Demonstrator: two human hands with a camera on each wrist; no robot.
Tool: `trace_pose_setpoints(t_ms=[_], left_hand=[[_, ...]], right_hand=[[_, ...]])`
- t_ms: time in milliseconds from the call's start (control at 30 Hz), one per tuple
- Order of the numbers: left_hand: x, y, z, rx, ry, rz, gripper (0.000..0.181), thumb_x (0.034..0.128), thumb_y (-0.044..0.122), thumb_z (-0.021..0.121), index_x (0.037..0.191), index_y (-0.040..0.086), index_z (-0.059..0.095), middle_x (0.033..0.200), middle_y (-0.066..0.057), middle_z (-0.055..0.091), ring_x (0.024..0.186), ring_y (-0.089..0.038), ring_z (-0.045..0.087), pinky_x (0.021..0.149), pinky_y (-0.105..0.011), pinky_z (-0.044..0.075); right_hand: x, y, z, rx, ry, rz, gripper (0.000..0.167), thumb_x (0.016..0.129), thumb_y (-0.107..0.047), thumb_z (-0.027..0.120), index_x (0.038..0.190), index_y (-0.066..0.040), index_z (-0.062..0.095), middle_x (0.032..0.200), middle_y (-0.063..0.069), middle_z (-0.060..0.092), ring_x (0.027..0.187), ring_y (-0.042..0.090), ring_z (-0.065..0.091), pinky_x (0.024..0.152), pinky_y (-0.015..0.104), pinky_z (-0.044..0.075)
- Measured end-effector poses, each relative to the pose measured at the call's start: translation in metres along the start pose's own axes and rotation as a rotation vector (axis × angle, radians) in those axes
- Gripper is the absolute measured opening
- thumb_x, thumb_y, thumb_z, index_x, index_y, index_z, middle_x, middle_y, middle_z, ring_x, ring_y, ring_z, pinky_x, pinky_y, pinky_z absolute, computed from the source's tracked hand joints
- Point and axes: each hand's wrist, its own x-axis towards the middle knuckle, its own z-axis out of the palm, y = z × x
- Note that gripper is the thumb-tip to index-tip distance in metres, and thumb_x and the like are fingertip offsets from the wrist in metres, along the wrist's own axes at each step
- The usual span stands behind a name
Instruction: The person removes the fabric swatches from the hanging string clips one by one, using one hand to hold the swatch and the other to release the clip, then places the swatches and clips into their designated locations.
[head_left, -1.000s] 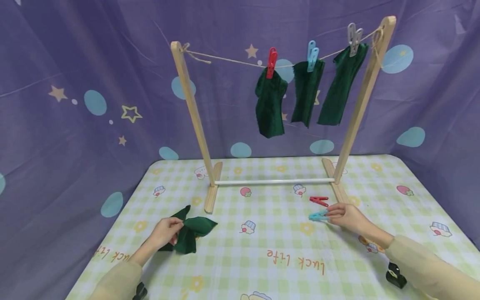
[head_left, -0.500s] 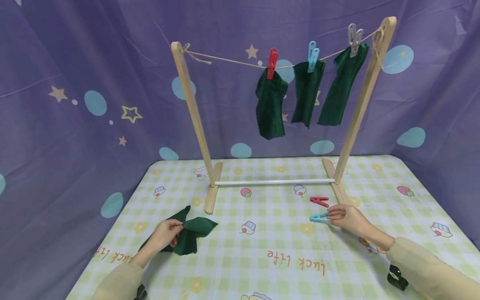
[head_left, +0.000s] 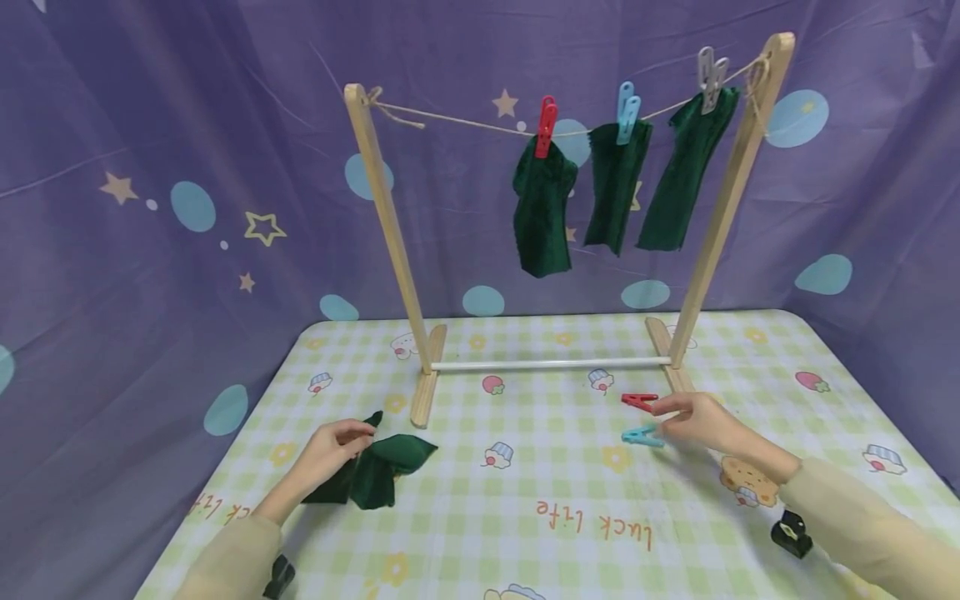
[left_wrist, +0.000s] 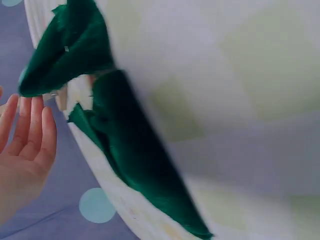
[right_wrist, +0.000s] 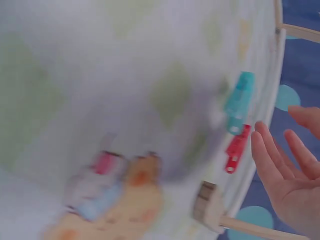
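Observation:
A crumpled dark green cloth (head_left: 375,479) lies on the table at the left. Just above its upper left part is my left hand (head_left: 330,450); the left wrist view shows its fingers (left_wrist: 35,127) loosely extended beside the cloth (left_wrist: 135,150), gripping nothing. On the right, a light blue clothespin (head_left: 642,436) and a red clothespin (head_left: 639,402) lie close together on the table. My right hand (head_left: 697,421) hovers next to both, and its fingers (right_wrist: 267,152) are spread apart with nothing held in the right wrist view.
Behind stands a wooden rack with a left post (head_left: 386,225), a right post (head_left: 731,200) and a white bottom bar (head_left: 551,365). From its string (head_left: 465,122) hang three green cloths, clipped by red (head_left: 547,127), blue (head_left: 627,114) and grey (head_left: 710,81) clothespins.
My left hand has let go of the green cloth and risen slightly. My right hand has released the blue clothespin and lifted a little away from it. The hanging cloths stay put.

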Motion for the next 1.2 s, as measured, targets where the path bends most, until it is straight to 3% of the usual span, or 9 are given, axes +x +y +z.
trace_pose_setpoints(t_ms=[100, 267, 467, 700, 967, 1200], left_hand=[[0.005, 0.009, -0.002, -0.009, 0.003, 0.025, 0.021, 0.0839, 0.009, 0.059, 0.1, -0.005, 0.062, 0.09, -0.018, 0.063, 0.071, -0.019, 0.058, 0.06, -0.029, 0.049], [0.018, 0.025, -0.004, -0.001, 0.009, 0.078, 0.018, 0.0841, 0.007, 0.058, 0.098, -0.003, 0.064, 0.089, -0.019, 0.064, 0.073, -0.025, 0.06, 0.062, -0.027, 0.049], [0.032, 0.049, -0.007, 0.037, 0.006, 0.16, 0.018, 0.0841, 0.008, 0.058, 0.099, 0.0, 0.065, 0.091, -0.017, 0.064, 0.074, -0.02, 0.06, 0.064, -0.026, 0.048], [0.047, 0.078, -0.004, 0.034, -0.043, 0.196, 0.024, 0.0879, 0.018, 0.056, 0.106, 0.004, 0.063, 0.107, -0.014, 0.06, 0.088, -0.021, 0.057, 0.075, -0.033, 0.045], [0.064, 0.109, 0.002, 0.019, -0.039, 0.216, 0.023, 0.0874, 0.016, 0.056, 0.106, 0.005, 0.063, 0.105, -0.013, 0.061, 0.088, -0.021, 0.056, 0.076, -0.034, 0.044], [0.073, 0.134, 0.004, 0.01, -0.033, 0.243, 0.024, 0.0876, 0.016, 0.054, 0.107, 0.004, 0.062, 0.104, -0.014, 0.062, 0.088, -0.022, 0.055, 0.077, -0.033, 0.043]], right_hand=[[0.005, -0.01, -0.007, -0.02, -0.016, -0.044, 0.031, 0.082, -0.006, 0.059, 0.108, 0.01, 0.056, 0.105, 0.027, 0.058, 0.085, 0.025, 0.062, 0.066, 0.028, 0.051], [0.015, -0.031, -0.021, -0.012, -0.017, -0.047, 0.03, 0.084, -0.007, 0.058, 0.11, 0.007, 0.055, 0.108, 0.026, 0.057, 0.085, 0.017, 0.062, 0.067, 0.029, 0.051], [0.03, -0.057, -0.035, -0.03, 0.057, -0.066, 0.031, 0.084, -0.014, 0.06, 0.11, 0.004, 0.058, 0.108, 0.022, 0.058, 0.086, 0.012, 0.062, 0.073, 0.024, 0.049], [0.039, -0.085, -0.051, -0.005, 0.125, -0.111, 0.035, 0.086, -0.019, 0.059, 0.114, 0.001, 0.056, 0.111, 0.018, 0.059, 0.085, 0.002, 0.06, 0.069, 0.022, 0.049], [0.047, -0.109, -0.064, 0.024, 0.182, -0.158, 0.036, 0.085, -0.021, 0.06, 0.114, -0.001, 0.056, 0.099, -0.01, 0.063, 0.086, 0.001, 0.06, 0.073, 0.016, 0.046], [0.054, -0.13, -0.071, 0.024, 0.219, -0.146, 0.037, 0.085, -0.025, 0.06, 0.115, -0.004, 0.056, 0.102, -0.003, 0.063, 0.087, 0.001, 0.058, 0.073, 0.018, 0.046]])
